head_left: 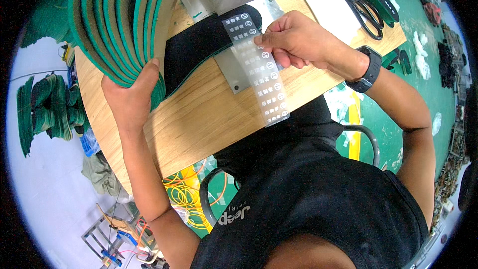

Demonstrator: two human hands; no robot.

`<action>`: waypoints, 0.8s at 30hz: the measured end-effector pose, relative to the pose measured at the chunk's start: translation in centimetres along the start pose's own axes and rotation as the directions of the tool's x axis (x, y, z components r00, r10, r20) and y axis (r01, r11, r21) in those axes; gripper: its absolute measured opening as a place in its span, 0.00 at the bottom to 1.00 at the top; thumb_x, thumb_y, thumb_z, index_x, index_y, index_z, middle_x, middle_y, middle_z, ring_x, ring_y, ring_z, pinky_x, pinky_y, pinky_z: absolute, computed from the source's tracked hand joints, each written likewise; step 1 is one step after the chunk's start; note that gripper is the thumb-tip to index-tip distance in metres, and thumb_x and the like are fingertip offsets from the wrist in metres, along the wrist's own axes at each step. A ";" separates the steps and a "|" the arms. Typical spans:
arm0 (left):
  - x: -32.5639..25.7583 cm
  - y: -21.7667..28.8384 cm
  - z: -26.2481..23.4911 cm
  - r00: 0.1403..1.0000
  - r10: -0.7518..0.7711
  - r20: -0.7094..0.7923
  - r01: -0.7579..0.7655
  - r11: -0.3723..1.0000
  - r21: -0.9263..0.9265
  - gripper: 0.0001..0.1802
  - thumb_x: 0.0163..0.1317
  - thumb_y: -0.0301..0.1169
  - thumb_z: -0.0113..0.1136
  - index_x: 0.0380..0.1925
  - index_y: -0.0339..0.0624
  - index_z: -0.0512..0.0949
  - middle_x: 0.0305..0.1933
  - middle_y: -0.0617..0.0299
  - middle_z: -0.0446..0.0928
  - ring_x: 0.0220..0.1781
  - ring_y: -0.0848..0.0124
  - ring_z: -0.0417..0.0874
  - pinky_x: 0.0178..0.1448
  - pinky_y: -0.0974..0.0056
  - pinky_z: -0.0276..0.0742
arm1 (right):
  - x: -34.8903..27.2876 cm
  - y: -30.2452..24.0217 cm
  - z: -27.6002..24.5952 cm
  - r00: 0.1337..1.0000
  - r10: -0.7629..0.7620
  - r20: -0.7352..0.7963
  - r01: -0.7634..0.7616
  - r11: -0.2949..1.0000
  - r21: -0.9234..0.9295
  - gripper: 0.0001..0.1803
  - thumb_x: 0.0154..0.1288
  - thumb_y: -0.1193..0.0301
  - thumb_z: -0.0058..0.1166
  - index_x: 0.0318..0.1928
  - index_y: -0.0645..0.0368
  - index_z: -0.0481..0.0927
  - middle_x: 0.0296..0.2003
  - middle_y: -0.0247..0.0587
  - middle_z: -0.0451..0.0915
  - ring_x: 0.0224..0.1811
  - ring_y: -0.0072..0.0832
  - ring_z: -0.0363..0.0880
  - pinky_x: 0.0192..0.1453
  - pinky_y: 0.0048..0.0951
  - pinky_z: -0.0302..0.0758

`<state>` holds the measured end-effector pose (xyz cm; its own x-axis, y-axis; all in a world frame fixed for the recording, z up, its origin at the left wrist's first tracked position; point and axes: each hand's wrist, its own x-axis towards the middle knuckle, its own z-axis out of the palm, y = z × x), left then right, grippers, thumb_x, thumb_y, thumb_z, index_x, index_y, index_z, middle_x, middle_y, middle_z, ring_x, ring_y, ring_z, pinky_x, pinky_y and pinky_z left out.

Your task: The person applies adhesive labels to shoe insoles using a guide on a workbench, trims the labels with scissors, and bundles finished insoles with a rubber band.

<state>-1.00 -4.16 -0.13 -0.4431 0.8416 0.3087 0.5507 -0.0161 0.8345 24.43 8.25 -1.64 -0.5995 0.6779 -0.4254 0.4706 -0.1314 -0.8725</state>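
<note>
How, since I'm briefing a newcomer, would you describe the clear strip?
Over the wooden table, find the right hand. It pinches a clear strip slanting toward the near edge. Repeated white prints distinguish it from the plain black pad underneath.

At the frame's upper left, the person's left hand (130, 94) grips a fanned stack of green-edged pads (119, 45), while at upper centre the right hand (295, 40) pinches a translucent printed strip (269, 87) overlapping a black pad (194, 45), with scissors (362, 10) at upper right.

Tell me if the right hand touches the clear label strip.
Touching: the head view shows the right hand pinching the clear label strip, thumb over its right edge.
</note>
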 end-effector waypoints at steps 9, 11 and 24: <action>0.1 0.0 -0.1 0.999 0.011 0.033 -0.011 1.000 0.008 0.11 0.49 0.24 0.66 0.34 0.36 0.79 0.30 0.63 0.80 0.30 0.77 0.79 0.38 0.70 0.75 | 0.0 0.1 0.0 1.000 -0.021 0.010 0.021 1.000 0.010 0.15 0.65 0.68 0.55 0.23 0.65 0.79 0.10 0.35 0.72 0.05 0.13 0.61 0.09 0.14 0.55; 0.1 0.0 -0.1 0.999 0.009 0.038 -0.009 1.000 0.023 0.11 0.49 0.24 0.66 0.34 0.36 0.79 0.30 0.63 0.80 0.30 0.77 0.79 0.38 0.70 0.75 | 0.0 0.2 0.0 1.000 -0.017 0.007 0.017 1.000 0.016 0.15 0.65 0.68 0.55 0.23 0.65 0.79 0.10 0.35 0.73 0.05 0.13 0.61 0.09 0.14 0.55; 0.0 0.0 0.1 1.000 -0.015 0.028 0.014 0.999 0.032 0.10 0.49 0.24 0.66 0.33 0.36 0.79 0.31 0.64 0.80 0.33 0.78 0.78 0.42 0.71 0.74 | 0.0 0.4 -0.1 1.000 -0.002 0.018 0.001 1.000 0.026 0.15 0.65 0.68 0.55 0.23 0.63 0.78 0.10 0.35 0.73 0.05 0.13 0.62 0.10 0.14 0.56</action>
<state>-0.95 -4.08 -0.15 -0.4315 0.8564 0.2836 0.5668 0.0128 0.8237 24.65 8.30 -1.98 -0.6118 0.6652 -0.4281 0.4528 -0.1493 -0.8790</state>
